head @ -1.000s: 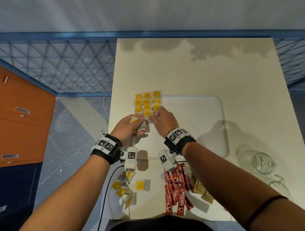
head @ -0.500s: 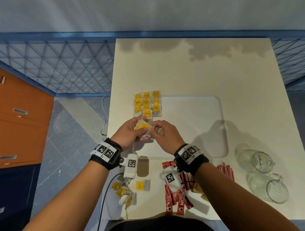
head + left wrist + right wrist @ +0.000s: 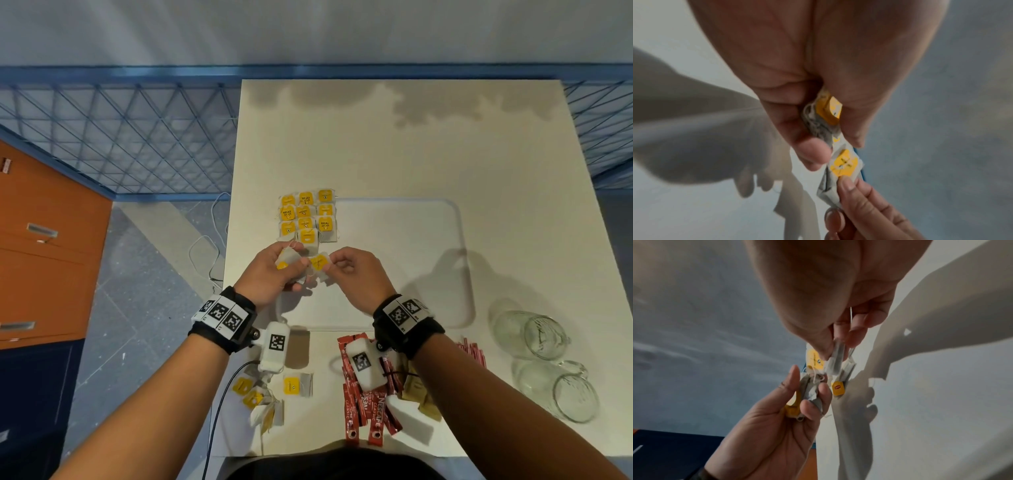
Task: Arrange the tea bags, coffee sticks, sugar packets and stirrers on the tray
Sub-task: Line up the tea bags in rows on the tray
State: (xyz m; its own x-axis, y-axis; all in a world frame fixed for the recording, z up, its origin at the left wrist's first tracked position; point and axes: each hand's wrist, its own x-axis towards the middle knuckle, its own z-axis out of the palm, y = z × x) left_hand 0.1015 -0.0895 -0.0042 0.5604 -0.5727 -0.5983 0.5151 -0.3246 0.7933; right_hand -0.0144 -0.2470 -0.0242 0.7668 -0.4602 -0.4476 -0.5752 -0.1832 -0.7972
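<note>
Above the white tray's (image 3: pixel 428 219) near-left part, my left hand (image 3: pixel 274 270) grips a small bunch of tea bags (image 3: pixel 824 118) with yellow tags. Beside it, my right hand (image 3: pixel 346 270) pinches a single tea bag (image 3: pixel 320 263) by its edge; the same tea bag (image 3: pixel 835 360) hangs from thumb and forefinger in the right wrist view. Several tea bags (image 3: pixel 308 216) lie in neat rows on the tray's far-left corner. Loose tea bags (image 3: pixel 270 394) lie near the table's front left. Red coffee sticks (image 3: pixel 366 407) and tan sugar packets (image 3: pixel 416 390) sit under my right forearm.
Two clear glass jars (image 3: pixel 548 370) lie on their sides at the table's right. A thin pile of red stirrers (image 3: pixel 474 349) shows beside my right forearm. A blue mesh fence (image 3: pixel 120 137) and an orange cabinet (image 3: pixel 44 246) stand left of the table.
My right hand drew back from the tea bag rows to my left hand and took hold of one tea bag from the bunch. Both hands shifted slightly toward me.
</note>
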